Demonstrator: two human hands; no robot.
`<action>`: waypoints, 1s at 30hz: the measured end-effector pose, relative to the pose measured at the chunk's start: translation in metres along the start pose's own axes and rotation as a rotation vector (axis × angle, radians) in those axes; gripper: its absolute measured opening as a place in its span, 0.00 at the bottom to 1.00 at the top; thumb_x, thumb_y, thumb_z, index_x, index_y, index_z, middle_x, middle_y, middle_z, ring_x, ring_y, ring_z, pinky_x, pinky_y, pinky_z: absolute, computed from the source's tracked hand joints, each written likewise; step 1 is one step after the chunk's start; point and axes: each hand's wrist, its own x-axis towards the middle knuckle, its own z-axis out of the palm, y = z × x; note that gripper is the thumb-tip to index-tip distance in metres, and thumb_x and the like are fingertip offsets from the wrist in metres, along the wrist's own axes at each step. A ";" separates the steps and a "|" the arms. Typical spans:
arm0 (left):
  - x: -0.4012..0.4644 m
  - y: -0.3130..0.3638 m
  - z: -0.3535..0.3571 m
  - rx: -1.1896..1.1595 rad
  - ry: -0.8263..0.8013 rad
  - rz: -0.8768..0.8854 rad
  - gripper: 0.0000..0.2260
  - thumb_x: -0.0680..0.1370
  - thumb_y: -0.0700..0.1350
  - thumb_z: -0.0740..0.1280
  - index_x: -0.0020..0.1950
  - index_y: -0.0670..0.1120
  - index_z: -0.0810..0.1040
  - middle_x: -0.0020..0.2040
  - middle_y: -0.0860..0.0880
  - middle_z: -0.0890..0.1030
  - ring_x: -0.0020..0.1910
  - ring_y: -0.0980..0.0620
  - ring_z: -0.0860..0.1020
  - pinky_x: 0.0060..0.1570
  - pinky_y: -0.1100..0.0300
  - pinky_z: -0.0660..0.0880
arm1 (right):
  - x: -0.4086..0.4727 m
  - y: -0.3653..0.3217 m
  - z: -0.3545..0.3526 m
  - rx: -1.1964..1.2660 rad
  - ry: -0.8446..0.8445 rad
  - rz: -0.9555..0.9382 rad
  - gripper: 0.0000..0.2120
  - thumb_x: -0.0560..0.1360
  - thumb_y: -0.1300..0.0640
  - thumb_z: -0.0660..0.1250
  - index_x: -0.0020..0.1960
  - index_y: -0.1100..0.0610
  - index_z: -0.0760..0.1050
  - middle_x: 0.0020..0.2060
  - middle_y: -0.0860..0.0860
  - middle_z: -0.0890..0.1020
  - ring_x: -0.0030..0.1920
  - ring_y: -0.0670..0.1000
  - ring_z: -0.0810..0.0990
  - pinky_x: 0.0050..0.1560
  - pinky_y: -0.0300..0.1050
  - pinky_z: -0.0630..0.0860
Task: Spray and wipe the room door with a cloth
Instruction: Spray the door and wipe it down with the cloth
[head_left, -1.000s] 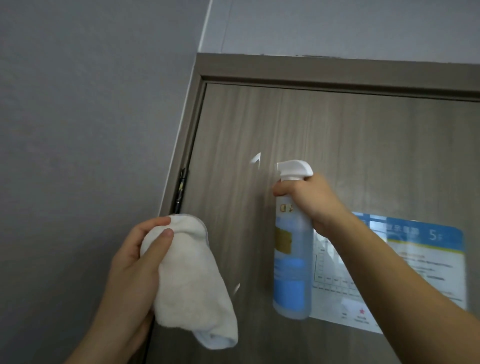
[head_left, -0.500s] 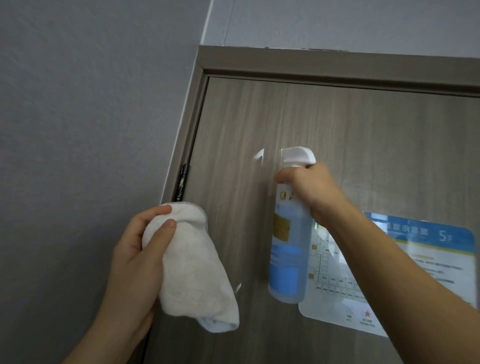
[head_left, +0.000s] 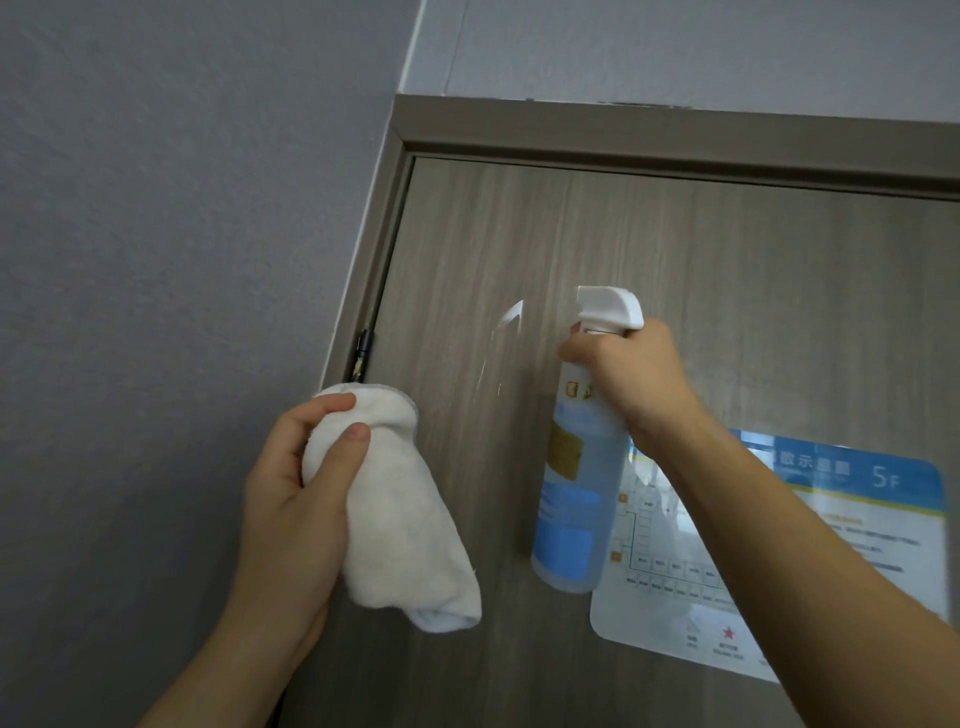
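The brown wood-grain door (head_left: 727, 270) fills the right of the view, seen near its top left corner. My right hand (head_left: 631, 374) grips the neck of a clear spray bottle (head_left: 576, 493) with a blue label and a white trigger head, nozzle pointing left at the door. A glossy wet streak (head_left: 506, 332) shows on the door just left of the nozzle. My left hand (head_left: 296, 499) holds a bunched white cloth (head_left: 400, 514) in front of the door's hinge edge, thumb pressed on its top fold.
A blue and white floor-plan notice (head_left: 841, 540) marked 5F is stuck on the door at the lower right, partly behind my right forearm. The door frame (head_left: 675, 135) runs along the top and left. A black hinge (head_left: 363, 351) sits above the cloth. Grey wall (head_left: 156, 260) lies to the left.
The view has shifted slightly, so the door frame and notice sit a little lower and further right. Both hands hold their positions with the bottle and cloth; the wet streak looks longer.
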 end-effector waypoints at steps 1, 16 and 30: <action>0.003 0.000 0.003 0.003 0.005 0.030 0.10 0.79 0.44 0.66 0.54 0.58 0.80 0.54 0.60 0.82 0.51 0.59 0.82 0.44 0.56 0.79 | -0.002 0.000 -0.002 0.008 -0.005 -0.001 0.02 0.68 0.64 0.68 0.40 0.59 0.78 0.33 0.54 0.79 0.36 0.54 0.80 0.41 0.53 0.79; 0.135 -0.028 0.148 0.349 -0.120 0.509 0.11 0.78 0.43 0.70 0.55 0.46 0.68 0.52 0.50 0.76 0.52 0.50 0.77 0.55 0.50 0.77 | -0.024 0.011 -0.046 0.056 -0.013 -0.029 0.06 0.68 0.63 0.71 0.35 0.55 0.77 0.33 0.53 0.80 0.35 0.53 0.81 0.40 0.51 0.78; 0.165 -0.045 0.155 1.208 -0.310 0.760 0.44 0.67 0.78 0.54 0.78 0.57 0.60 0.81 0.46 0.51 0.80 0.44 0.46 0.75 0.36 0.38 | -0.011 0.030 -0.046 0.040 0.013 -0.020 0.05 0.68 0.63 0.70 0.42 0.64 0.78 0.34 0.55 0.80 0.34 0.52 0.80 0.38 0.50 0.78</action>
